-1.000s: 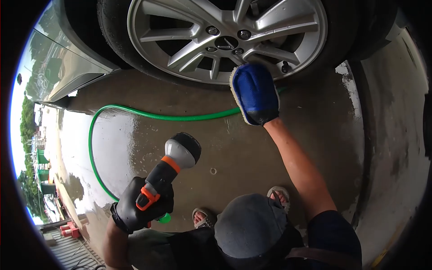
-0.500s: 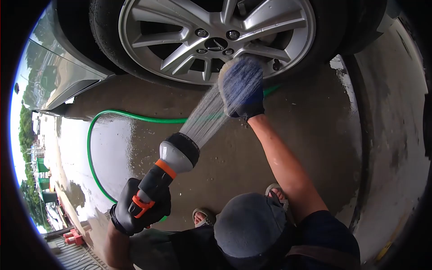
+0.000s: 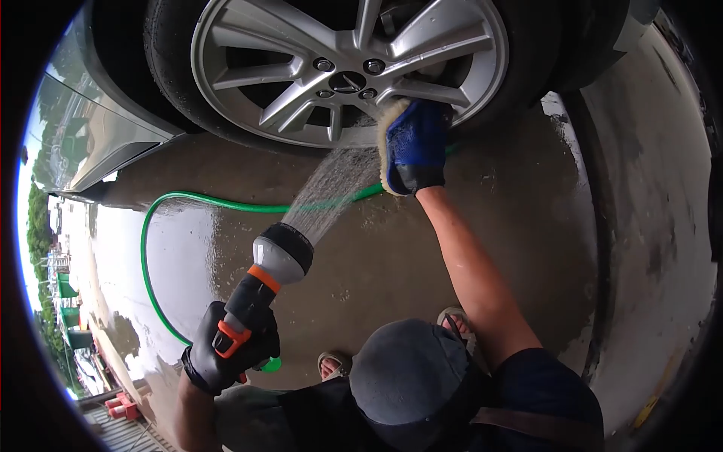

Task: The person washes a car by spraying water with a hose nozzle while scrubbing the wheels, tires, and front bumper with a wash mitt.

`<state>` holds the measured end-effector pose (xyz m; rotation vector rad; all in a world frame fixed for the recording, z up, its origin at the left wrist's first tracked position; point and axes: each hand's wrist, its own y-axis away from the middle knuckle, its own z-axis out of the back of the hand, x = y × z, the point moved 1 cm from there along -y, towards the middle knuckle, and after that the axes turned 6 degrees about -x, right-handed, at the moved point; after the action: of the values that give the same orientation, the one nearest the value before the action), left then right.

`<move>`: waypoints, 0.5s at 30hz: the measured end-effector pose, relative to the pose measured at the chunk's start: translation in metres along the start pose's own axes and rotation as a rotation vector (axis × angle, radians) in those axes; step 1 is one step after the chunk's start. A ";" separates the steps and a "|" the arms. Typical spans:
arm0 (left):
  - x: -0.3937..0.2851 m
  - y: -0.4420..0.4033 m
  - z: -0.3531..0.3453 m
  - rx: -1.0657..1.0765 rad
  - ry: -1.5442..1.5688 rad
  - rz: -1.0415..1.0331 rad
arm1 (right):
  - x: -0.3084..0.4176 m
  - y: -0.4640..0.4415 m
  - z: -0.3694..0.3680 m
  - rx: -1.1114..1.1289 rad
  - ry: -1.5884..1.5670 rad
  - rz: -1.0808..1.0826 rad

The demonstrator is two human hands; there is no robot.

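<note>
My left hand (image 3: 226, 346), in a black glove, is wrapped round the handle of a hose spray nozzle (image 3: 282, 252) with a grey head and orange trim. Water (image 3: 331, 188) fans out of it toward the lower rim of the silver alloy wheel (image 3: 290, 98). A blue wash mitt (image 3: 416, 135) with a cream fleece side covers my right hand (image 3: 422, 181), where a black glove cuff shows at the wrist. The mitt is at the lower right of the wheel, its fleece facing left. It hides the fingers, so their pose inside does not show.
A green hose (image 3: 147, 264) loops across the wet floor (image 3: 376, 279) from the nozzle to below the tyre (image 3: 169, 83). The car's body panel (image 3: 113, 128) stands at the left. A low ledge (image 3: 602, 248) runs along the right, and sandalled feet (image 3: 331, 365) are below.
The mitt has turned and shifted slightly right, out of most of the spray. Water now reaches the lower wheel rim instead of striking the mitt. The nozzle sits slightly farther left.
</note>
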<state>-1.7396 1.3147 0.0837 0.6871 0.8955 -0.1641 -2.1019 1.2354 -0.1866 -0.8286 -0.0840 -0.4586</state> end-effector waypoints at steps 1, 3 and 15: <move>0.002 -0.001 0.001 0.046 0.016 -0.038 | -0.013 0.007 -0.002 0.015 -0.047 -0.005; 0.003 -0.001 0.003 0.131 0.017 -0.057 | -0.036 0.026 -0.011 0.034 -0.130 0.028; -0.012 -0.009 -0.012 0.129 -0.037 -0.103 | 0.008 -0.039 0.038 -0.223 0.023 0.111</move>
<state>-1.7587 1.3135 0.0838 0.7561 0.8904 -0.3276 -2.1074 1.2374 -0.1316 -1.0415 0.0347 -0.3768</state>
